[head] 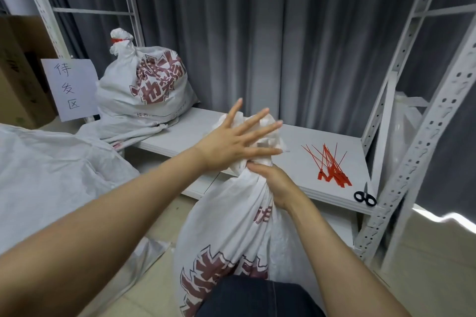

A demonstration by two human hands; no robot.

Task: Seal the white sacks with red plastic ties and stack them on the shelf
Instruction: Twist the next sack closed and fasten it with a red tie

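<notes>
1 bulging white sack (231, 234), dark red print, neck in curled right hand (274, 184) fingers (257, 168), left hand (226, 148) fingers (257, 119) spread.

Left hand (231, 143) is extending in from lower left, forearm bare, back of hand up, fingers straight and splayed wide. Right hand (274, 184) is sitting just below it, fingers curling tight round the gathered neck of the sack (226, 226), forearm angling up from lower right.

Ties (328, 165) on shelf (195, 126), right of sack (144, 90)
</notes>
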